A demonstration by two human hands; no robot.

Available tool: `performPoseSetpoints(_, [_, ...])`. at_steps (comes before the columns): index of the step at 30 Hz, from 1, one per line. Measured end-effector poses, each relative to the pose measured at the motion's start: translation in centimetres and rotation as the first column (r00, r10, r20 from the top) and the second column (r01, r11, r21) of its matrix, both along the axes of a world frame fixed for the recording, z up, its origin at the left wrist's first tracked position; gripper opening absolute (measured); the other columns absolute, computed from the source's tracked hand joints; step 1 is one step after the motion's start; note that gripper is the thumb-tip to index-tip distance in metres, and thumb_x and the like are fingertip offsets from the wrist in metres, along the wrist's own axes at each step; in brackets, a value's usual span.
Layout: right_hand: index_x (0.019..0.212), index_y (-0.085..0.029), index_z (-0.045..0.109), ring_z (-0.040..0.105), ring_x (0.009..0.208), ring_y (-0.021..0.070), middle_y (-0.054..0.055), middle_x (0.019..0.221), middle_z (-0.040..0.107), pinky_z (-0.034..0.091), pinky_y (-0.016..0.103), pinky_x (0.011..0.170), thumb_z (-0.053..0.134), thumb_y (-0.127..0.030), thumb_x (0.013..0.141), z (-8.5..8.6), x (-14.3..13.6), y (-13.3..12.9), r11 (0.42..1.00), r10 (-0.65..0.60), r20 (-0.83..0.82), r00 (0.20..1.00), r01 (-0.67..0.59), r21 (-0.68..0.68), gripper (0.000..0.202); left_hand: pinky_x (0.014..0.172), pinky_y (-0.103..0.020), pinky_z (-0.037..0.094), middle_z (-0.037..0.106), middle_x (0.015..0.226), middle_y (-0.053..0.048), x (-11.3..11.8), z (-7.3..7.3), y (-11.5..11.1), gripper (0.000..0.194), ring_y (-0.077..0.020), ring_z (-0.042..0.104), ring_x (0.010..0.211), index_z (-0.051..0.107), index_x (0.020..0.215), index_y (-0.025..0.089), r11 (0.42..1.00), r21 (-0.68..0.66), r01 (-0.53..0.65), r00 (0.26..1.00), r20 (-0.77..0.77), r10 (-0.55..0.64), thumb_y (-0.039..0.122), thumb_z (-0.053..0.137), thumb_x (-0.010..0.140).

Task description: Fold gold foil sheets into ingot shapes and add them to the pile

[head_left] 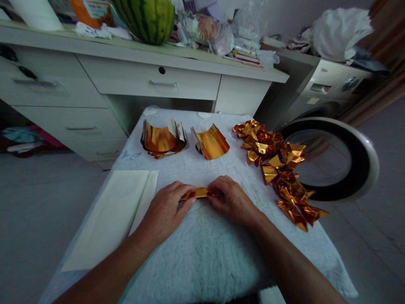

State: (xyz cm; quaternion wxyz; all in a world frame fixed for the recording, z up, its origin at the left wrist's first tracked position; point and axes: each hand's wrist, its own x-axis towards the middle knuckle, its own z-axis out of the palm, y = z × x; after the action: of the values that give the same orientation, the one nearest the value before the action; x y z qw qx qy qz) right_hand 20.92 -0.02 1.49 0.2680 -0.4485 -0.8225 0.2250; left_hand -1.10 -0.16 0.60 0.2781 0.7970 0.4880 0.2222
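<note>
The cloth-covered bench (177, 166) serves as the clock face. White paper sheets (110, 207) lie at 8 to 9 o'clock; folded gold foil pieces (270, 174) run from 1 to 3 o'clock. The left hand (169, 202) and right hand (230, 196) pinch-grasp opposite ends. A curved foil stack (161, 139) stands at 11 o'clock. The grasped gold foil strip (200, 193) is at centre.

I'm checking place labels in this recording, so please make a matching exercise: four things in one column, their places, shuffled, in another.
1. Gold foil strip
2. Folded gold foil pieces
3. Watermelon
4. Flat white sheets

A. On the counter
B. Left side of the table
C. Held by left hand and right hand
D. Right side of the table

Pairs: 1-C, 2-D, 3-A, 4-B
</note>
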Motion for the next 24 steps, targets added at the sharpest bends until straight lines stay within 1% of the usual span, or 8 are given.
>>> performPoseSetpoints(5, [0.089, -0.017, 0.062, 0.053, 0.074, 0.0135, 0.001, 0.080, 0.060, 0.040, 0.026, 0.069, 0.061, -0.006, 0.075, 0.0, -0.3, 0.0, 0.997, -0.044, -0.029, 0.999, 0.043, -0.057, 0.018, 0.082, -0.035, 0.047, 0.061, 0.098, -0.003, 0.1, 0.0, -0.2, 0.021, -0.0196, 0.061, 0.091, 0.065, 0.103, 0.021, 0.999, -0.006, -0.038, 0.997, 0.061, 0.039, 0.031, 0.048, 0.096])
performPoseSetpoints(9, [0.093, -0.018, 0.062, 0.054, 0.074, 0.0132, 0.001, 0.082, 0.060, 0.040, 0.026, 0.069, 0.057, -0.005, 0.074, 0.2, -0.4, -0.2, 0.989, -0.068, -0.061, 0.996, 0.059, -0.134, 0.024, 0.081, -0.033, 0.048, 0.061, 0.097, -0.003, 0.3, 0.2, -0.3, 0.020, -0.0188, 0.061, 0.090, 0.065, 0.101, 0.020, 0.997, 0.017, -0.070, 0.993, 0.097, 0.068, 0.031, 0.049, 0.096])
performPoseSetpoints(15, [0.091, -0.018, 0.061, 0.055, 0.074, 0.0132, 0.001, 0.082, 0.061, 0.040, 0.025, 0.067, 0.055, -0.009, 0.076, 0.7, -0.4, -0.4, 0.970, -0.064, -0.092, 0.994, 0.040, -0.241, 0.019, 0.082, -0.033, 0.050, 0.062, 0.097, -0.003, 0.2, 0.5, -0.4, 0.019, -0.0182, 0.063, 0.090, 0.065, 0.101, 0.020, 0.990, 0.095, -0.100, 0.986, 0.142, 0.086, 0.030, 0.049, 0.096])
performPoseSetpoints(19, [0.088, -0.018, 0.060, 0.054, 0.069, 0.0121, -0.001, 0.077, 0.060, 0.039, 0.024, 0.064, 0.053, -0.011, 0.078, 0.9, -0.6, -0.6, 0.963, -0.107, -0.076, 0.991, 0.085, -0.256, 0.014, 0.082, -0.031, 0.051, 0.062, 0.098, -0.003, 0.3, 0.6, -0.4, 0.019, -0.0173, 0.063, 0.091, 0.065, 0.102, 0.020, 0.987, 0.133, -0.094, 0.984, 0.162, 0.072, 0.029, 0.050, 0.096])
performPoseSetpoints(24, [0.087, -0.017, 0.060, 0.052, 0.062, 0.0111, -0.002, 0.071, 0.059, 0.038, 0.023, 0.061, 0.051, -0.011, 0.082, 1.0, -1.1, -0.7, 0.964, -0.155, -0.058, 0.986, 0.138, -0.229, 0.012, 0.083, -0.032, 0.051, 0.062, 0.099, -0.002, 0.4, 0.4, -0.5, 0.018, -0.0175, 0.064, 0.092, 0.064, 0.106, 0.020, 0.987, 0.145, -0.072, 0.988, 0.146, 0.051, 0.024, 0.053, 0.093])
